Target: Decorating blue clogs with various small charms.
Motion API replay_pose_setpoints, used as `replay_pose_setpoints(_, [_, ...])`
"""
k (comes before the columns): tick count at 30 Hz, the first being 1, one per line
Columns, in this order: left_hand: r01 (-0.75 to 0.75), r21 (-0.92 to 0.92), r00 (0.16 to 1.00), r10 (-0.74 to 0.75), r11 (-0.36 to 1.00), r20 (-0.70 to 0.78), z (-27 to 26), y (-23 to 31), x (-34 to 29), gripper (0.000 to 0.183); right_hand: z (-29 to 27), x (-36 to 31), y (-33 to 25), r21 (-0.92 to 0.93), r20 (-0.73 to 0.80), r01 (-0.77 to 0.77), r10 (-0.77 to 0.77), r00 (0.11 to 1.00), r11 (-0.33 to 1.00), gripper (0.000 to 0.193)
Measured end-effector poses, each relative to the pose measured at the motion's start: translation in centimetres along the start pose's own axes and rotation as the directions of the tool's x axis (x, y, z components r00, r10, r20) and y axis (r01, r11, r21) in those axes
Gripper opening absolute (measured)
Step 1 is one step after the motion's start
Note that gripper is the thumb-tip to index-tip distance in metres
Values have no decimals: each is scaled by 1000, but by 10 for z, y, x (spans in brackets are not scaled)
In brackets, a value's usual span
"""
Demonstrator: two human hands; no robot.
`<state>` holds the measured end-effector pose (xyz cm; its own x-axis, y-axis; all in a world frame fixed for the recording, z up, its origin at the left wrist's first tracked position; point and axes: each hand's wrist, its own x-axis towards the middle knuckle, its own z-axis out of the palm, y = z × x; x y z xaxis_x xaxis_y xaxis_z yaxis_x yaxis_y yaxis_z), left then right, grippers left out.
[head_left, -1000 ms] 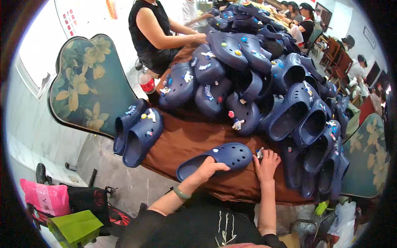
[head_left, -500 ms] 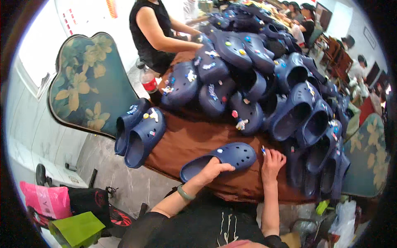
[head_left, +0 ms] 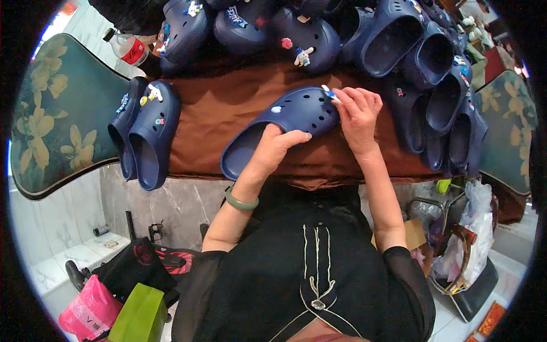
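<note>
Centrally, in the right hand's grip (head_left: 360, 117), a small white-and-blue charm (head_left: 329, 93) is pinched at the toe of a navy-blue foam clog (head_left: 293, 108), clamped by the left hand (head_left: 274, 147) over the brown cloth-covered worktop (head_left: 199, 108). If pinched too lightly, the charm could be dropped.

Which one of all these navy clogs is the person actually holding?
The clog alone at the front middle of the brown cloth, gripped by the left hand. Neither hand touches the pair to its left or the clogs heaped behind and right.
</note>
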<state>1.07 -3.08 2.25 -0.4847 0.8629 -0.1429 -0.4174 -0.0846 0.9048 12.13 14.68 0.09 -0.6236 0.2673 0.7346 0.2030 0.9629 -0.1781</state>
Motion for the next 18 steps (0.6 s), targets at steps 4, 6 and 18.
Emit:
replay_pose_setpoints(4, [-43,1,999,43,999,19,-1,-4,-6,45,-1,8,-13,-38,105,114,-109,988,993,29])
replay_pose_setpoints(6, [-22,-2,998,22,1000,55,-7,-8,-1,45,-10,16,-14,-29,179,148,-141,974,988,28])
replay_pose_setpoints(18, [-11,17,996,10,1000,88,-13,-11,5,47,-27,81,-7,104,793,586,-422,439,804,36])
